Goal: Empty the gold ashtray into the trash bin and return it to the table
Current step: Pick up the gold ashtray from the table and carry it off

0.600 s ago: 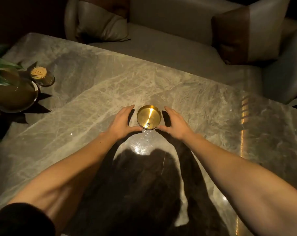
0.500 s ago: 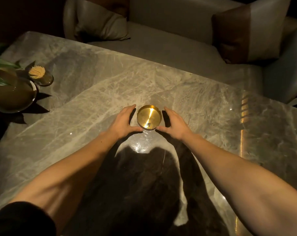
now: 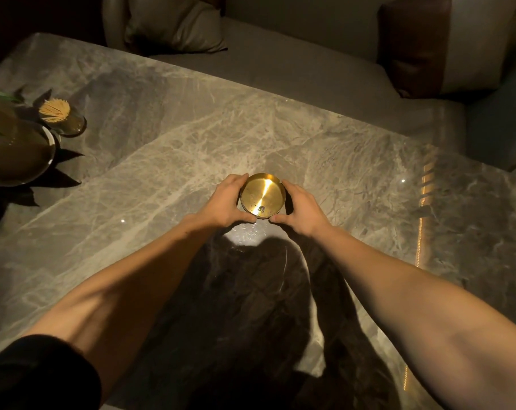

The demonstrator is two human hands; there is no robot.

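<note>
Head view shows our fingertips [image 3: 241, 179] curled round the far rim of the gold ashtray [image 3: 262, 195], with both thumbs meeting just under its near edge. Our left hand [image 3: 225, 199] wraps the left wall and our right hand [image 3: 302, 206] wraps the right wall, so both are grasping the dish between them, touching its sides. Whether it has left the surface we cannot tell; it sits at or just above the marble table [image 3: 162, 161], near the middle.

Inside the bowl, a small scatter of dark ash [image 3: 261, 208] lies toward the near side, so we judge nothing has been emptied yet. Our forearms run back toward the near edge, over our own shadow on the stone.

Further out, at the far left, a jar of toothpicks [image 3: 55, 109] stands just beside a dark round planter [image 3: 17, 152] with green leaves. Beyond the far edge of the table lies a sofa [image 3: 280, 63] with a pale cushion [image 3: 174, 25] and a brown one [image 3: 413, 45].

No trash bin is in sight. By our reckoning the task is at its very start: the pick-up is in hand, while the carry, the tipping out and the return to the table all remain.
</note>
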